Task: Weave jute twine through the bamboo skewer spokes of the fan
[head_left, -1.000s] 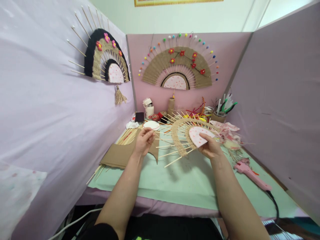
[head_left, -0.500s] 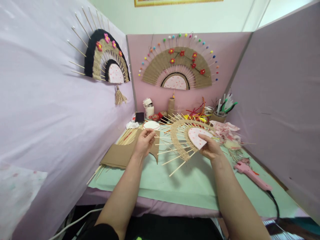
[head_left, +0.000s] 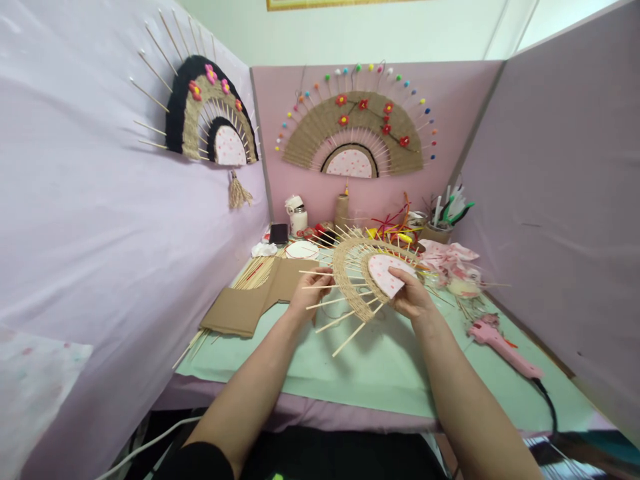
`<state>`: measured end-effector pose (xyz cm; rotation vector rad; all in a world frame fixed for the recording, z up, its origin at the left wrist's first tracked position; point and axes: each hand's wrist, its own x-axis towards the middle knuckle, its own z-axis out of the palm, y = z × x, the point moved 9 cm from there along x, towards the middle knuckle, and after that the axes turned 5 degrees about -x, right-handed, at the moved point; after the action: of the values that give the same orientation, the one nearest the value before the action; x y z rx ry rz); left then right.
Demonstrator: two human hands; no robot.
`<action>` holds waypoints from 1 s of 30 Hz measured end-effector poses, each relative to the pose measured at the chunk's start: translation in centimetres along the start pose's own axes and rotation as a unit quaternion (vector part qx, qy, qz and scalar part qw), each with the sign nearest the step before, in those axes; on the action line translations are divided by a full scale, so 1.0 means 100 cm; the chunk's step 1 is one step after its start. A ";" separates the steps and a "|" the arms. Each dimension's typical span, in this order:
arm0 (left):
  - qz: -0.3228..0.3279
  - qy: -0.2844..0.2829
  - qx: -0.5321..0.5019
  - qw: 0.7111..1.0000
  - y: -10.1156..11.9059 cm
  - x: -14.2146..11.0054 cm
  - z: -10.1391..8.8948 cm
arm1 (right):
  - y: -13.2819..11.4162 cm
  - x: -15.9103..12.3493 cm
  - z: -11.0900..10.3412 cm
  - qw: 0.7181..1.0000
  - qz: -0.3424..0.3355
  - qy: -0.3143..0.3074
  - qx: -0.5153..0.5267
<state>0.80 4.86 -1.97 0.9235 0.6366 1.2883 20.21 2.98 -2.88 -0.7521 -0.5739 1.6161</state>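
My right hand [head_left: 415, 297] grips a half-round woven fan [head_left: 342, 272] at its pink dotted centre, the thumb on top and the fingers underneath. Thin wooden sticks radiate from the centre through a band of tan twine. At the fan's left side is my left hand [head_left: 313, 290], its fingers pinched together among the stick ends. A thin strand of twine [head_left: 327, 315] hangs in a loop under the sticks near that hand. Sticks partly cover the left fingertips.
Cut cardboard [head_left: 235, 312] lies over a bundle of sticks at the left. A pink glue gun [head_left: 505, 347] rests at the right, its cord running off the table. Behind stand a white bottle [head_left: 297, 217] and a twine cone [head_left: 342, 212]. Finished fans [head_left: 307, 137] hang on the walls.
My left hand has moved right, in to the fan's stick ends. The fan has shifted slightly left and turned a little, with my right hand still gripping its centre.
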 end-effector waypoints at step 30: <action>-0.126 -0.092 -0.070 0.985 -0.003 -0.014 0.016 | -0.003 0.003 -0.005 0.999 -0.023 0.021 0.018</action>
<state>2.04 3.18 -1.57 0.8075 0.4939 0.9946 20.74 3.30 -2.99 -0.7400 -0.5272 1.5605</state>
